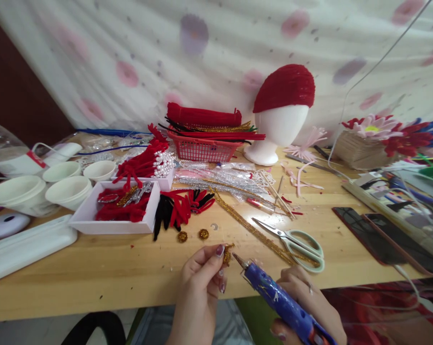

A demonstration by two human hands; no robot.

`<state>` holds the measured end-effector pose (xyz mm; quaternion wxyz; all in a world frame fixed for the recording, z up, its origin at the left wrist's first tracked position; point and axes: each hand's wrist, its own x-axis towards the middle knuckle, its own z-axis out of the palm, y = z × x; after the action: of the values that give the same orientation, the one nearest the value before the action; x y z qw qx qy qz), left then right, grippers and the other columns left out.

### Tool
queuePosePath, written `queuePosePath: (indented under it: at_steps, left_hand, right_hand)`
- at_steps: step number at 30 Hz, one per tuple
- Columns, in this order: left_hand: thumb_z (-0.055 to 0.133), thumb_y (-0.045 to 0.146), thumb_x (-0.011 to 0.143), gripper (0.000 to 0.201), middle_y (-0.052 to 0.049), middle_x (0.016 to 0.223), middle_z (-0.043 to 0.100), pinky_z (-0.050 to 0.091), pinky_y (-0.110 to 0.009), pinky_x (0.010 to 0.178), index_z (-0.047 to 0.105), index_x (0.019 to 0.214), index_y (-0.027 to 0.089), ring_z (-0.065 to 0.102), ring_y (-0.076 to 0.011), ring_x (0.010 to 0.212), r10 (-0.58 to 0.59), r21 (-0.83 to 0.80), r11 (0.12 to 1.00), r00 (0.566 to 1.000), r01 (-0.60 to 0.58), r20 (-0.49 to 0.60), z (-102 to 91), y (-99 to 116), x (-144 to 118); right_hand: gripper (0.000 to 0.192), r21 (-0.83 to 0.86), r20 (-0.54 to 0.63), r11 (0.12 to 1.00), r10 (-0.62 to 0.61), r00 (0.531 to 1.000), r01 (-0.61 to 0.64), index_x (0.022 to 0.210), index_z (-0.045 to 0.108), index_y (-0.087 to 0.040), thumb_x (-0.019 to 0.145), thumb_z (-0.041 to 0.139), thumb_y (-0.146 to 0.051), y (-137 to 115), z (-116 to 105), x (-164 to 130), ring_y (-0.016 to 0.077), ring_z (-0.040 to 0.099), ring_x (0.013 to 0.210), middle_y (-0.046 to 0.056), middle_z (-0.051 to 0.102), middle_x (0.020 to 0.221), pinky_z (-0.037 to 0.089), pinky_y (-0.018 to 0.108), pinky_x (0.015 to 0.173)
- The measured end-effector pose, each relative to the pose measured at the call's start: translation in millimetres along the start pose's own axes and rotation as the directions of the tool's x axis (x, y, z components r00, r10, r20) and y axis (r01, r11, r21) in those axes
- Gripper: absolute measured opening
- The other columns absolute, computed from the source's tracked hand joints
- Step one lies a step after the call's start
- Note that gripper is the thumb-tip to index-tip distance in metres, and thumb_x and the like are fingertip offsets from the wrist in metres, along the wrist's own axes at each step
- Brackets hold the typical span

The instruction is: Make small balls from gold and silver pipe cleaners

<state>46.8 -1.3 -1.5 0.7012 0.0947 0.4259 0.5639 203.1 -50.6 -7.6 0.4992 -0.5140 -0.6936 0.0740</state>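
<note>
Between thumb and fingers, my left hand (202,278) pinches a small curled piece of gold tinsel pipe cleaner (227,255). My right hand (310,297) is wrapped round a blue hot glue gun (279,297), its nozzle pointing at the gold piece with a small gap between them. Two gold tinsel coils (203,234) lie on the table just beyond my left hand. Scissors with pale green handles (304,244) rest beyond the glue gun, partly over long gold tinsel pipe cleaners (252,225).
A white box (112,229) with red pieces stands at left, near paper cups (67,191). Behind are a red basket (204,147) of pipe cleaners and a white foam head (279,127) with a red cap. Phones (367,235) lie at right.
</note>
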Motion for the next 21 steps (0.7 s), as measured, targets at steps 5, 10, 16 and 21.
queuePosePath:
  at_steps: [5,10,16,21]
  left_hand:
    - [0.090,0.023,0.054,0.023,0.002,0.047,0.057,0.035,-0.017,0.038,0.074,0.067,0.012,0.045,-0.0060,0.039,-0.028,-0.004,1.000,1.000,0.028,0.002,3.9,-2.1,-1.6]
    - [0.092,0.023,0.049,0.027,0.004,0.042,0.053,0.033,-0.015,0.037,0.074,0.064,0.011,0.043,-0.0045,0.038,-0.078,-0.058,0.995,0.997,0.077,-0.012,5.3,-2.0,-3.9]
    - [0.089,0.023,0.056,0.024,0.002,0.049,0.058,0.035,-0.017,0.037,0.074,0.070,0.011,0.045,-0.0060,0.041,-0.080,-0.013,0.997,0.996,0.080,0.040,-1.2,-0.5,-2.1]
    - [0.089,0.022,0.057,0.024,0.001,0.053,0.060,0.035,-0.017,0.038,0.074,0.071,0.011,0.046,-0.0061,0.042,-0.074,-0.015,0.997,0.996,0.075,0.049,-3.2,-0.5,-2.0]
  right_hand:
    - [0.046,-0.004,0.002,0.999,-0.045,0.999,0.045,0.076,0.056,-0.023,0.089,0.053,-0.068,1.1,2.6,-2.2,0.0194,0.048,0.056,0.000,0.051,0.059,0.033,0.035,0.054]
    - [0.044,-0.002,0.046,0.996,-0.087,0.995,0.087,0.080,0.055,-0.024,0.091,0.052,-0.067,3.0,3.5,-3.4,0.0194,0.048,0.057,-0.001,0.052,0.059,0.033,0.034,0.054]
    - [0.038,0.046,0.066,0.995,-0.087,0.994,0.084,0.081,0.053,-0.024,0.092,0.050,-0.060,4.2,2.5,-5.0,0.0192,0.045,0.058,0.000,0.049,0.062,0.031,0.033,0.054]
    - [0.044,0.029,0.073,0.997,-0.072,0.995,0.070,0.079,0.054,-0.024,0.091,0.051,-0.066,1.1,-5.7,1.4,0.0197,0.045,0.058,0.000,0.049,0.061,0.032,0.033,0.054]
